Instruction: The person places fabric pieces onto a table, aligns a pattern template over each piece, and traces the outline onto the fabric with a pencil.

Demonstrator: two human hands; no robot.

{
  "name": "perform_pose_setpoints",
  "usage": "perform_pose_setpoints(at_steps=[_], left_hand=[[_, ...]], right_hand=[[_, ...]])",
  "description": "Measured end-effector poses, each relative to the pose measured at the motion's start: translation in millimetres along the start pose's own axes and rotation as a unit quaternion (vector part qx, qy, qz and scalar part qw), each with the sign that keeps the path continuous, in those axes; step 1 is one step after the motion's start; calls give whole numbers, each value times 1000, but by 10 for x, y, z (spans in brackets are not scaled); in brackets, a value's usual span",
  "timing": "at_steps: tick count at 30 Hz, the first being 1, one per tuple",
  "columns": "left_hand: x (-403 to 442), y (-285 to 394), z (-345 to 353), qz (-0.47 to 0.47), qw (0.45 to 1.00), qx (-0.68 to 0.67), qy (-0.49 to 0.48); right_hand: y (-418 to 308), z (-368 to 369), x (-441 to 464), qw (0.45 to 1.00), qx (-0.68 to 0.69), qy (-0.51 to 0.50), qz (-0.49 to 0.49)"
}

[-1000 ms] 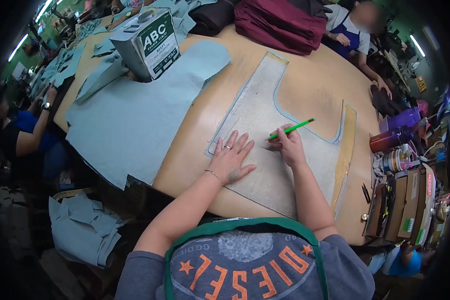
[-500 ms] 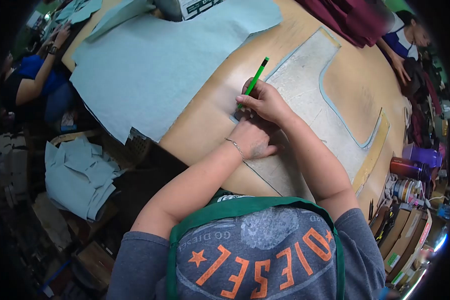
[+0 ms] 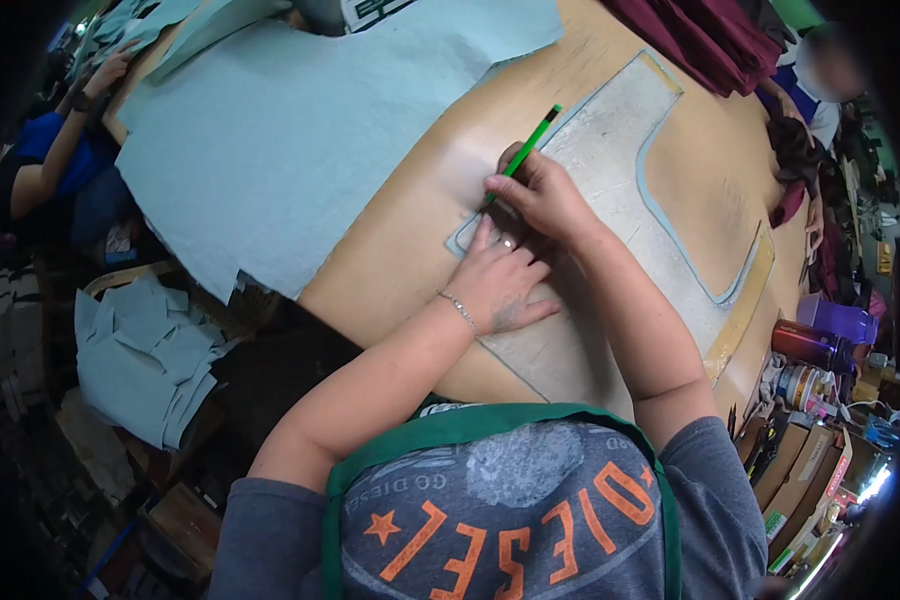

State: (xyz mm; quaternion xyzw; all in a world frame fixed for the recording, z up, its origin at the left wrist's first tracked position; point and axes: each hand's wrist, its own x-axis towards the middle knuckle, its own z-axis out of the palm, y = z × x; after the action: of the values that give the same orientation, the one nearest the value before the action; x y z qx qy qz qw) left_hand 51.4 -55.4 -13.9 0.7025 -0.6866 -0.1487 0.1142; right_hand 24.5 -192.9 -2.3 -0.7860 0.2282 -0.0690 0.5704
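Note:
A worn grey template [image 3: 610,150] with a yellow strip lies on the wooden table [image 3: 410,250], and light blue material shows along its edges. My left hand [image 3: 500,283] rests flat on the template near its left corner, fingers spread, holding nothing. Just above it, my right hand [image 3: 540,195] grips a green pencil [image 3: 533,143], whose lower end points down at the template's left edge beside my left fingertips. The pencil's tip is hard to make out. Part of the left fingers lies in the shadow of my right hand.
Large light blue sheets [image 3: 270,140] cover the table's left part, under a metal can [image 3: 335,14]. Maroon cloth [image 3: 705,40] lies at the back. Boxes [image 3: 805,470] and a purple container [image 3: 838,318] stand right. Two people work at left and right.
My right hand with the pencil has moved from the template's middle to its left edge, beside my left hand. The view has shifted. The left hand's fingers show more clearly than half a second ago.

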Motion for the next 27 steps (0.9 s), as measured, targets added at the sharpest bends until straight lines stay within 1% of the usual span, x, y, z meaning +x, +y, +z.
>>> perform_pose_setpoints(at_steps=[1,2,3,4,6,8,10,11,14,17,20,22,24,25,27], left_hand=[[7,-1,43,4,999,-8,45],[6,0,88,7,996,-17,90],[3,10,58,3,998,3,62],[8,17,44,0,999,0,54],[17,25,20,-6,999,-3,38],[24,31,-5,-8,999,-9,30],[29,30,-10,-11,1000,-17,23],[33,28,-6,-10,999,-15,27],[29,21,3,-10,999,-13,30],[37,28,-12,-9,1000,-15,25],[24,29,-5,-9,999,-13,30],[24,25,20,-8,999,-8,36],[21,18,43,-5,999,-8,46],[24,17,43,-3,999,-8,52],[26,15,22,-4,999,-10,46]], right_hand=[[10,-140,36,1000,0,14,4],[176,-311,131,999,-4,32,-24],[362,-500,265,997,-3,65,-52],[495,-701,385,992,-2,98,-81],[467,-1097,533,988,18,155,-3],[575,-1465,741,981,-9,195,-15],[598,-1699,887,967,51,249,1],[596,-1772,950,960,49,273,29],[751,-1878,1052,964,-40,261,-28],[759,-1714,946,942,-112,310,-64],[388,-1191,575,914,-248,317,-57],[245,-798,318,929,-234,279,-66],[245,-492,150,957,-121,250,-89],[272,-392,148,959,-64,258,-94],[198,-290,86,978,83,185,-48]])
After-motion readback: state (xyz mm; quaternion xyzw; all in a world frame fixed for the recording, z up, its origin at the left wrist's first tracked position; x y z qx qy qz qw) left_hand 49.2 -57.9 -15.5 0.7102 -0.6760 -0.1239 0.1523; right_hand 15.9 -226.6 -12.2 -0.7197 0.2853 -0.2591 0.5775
